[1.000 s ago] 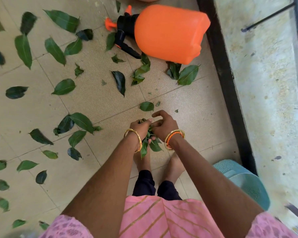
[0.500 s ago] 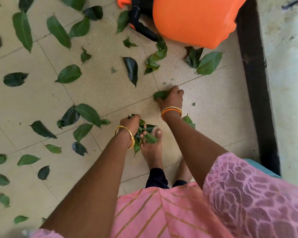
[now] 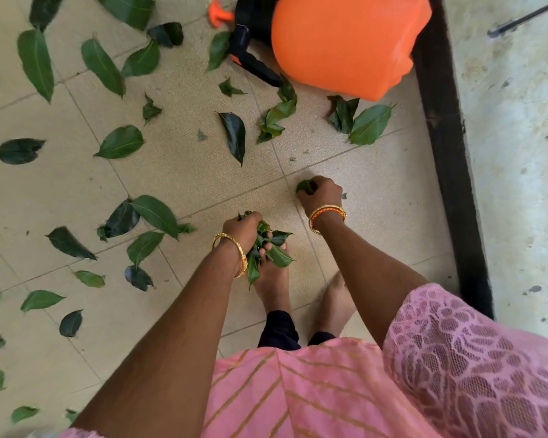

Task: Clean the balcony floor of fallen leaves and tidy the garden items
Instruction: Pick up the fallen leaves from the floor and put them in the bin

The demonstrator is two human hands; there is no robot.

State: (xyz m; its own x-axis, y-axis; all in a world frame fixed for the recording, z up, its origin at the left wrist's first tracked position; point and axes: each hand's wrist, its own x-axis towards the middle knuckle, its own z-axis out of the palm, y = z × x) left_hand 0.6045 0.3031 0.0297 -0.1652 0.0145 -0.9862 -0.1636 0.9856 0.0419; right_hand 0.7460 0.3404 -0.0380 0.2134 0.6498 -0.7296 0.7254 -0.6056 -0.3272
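My left hand (image 3: pixel 246 229) grips a bunch of green leaves (image 3: pixel 271 248) just above my bare foot. To its right, my right hand (image 3: pixel 320 195) is curled round a single green leaf (image 3: pixel 304 186) lifted from the tile. Several more leaves lie scattered over the beige tiled floor (image 3: pixel 178 172), among them a dark leaf (image 3: pixel 234 134) ahead of my hands and a pair of leaves (image 3: pixel 361 121) under the sprayer. An orange garden sprayer (image 3: pixel 345 42) with a black pump head lies on its side at the top.
A black strip (image 3: pixel 443 147) borders the tiles on the right, with a pale stained concrete ledge (image 3: pixel 519 153) beyond it. My two bare feet (image 3: pixel 272 279) stand on the tiles below my hands. Leaves are thickest on the left side of the floor.
My right hand left the bunch, reached forward to a leaf on the tile and now holds it, drawn slightly back. My left hand kept its bunch. The camera leaned closer.
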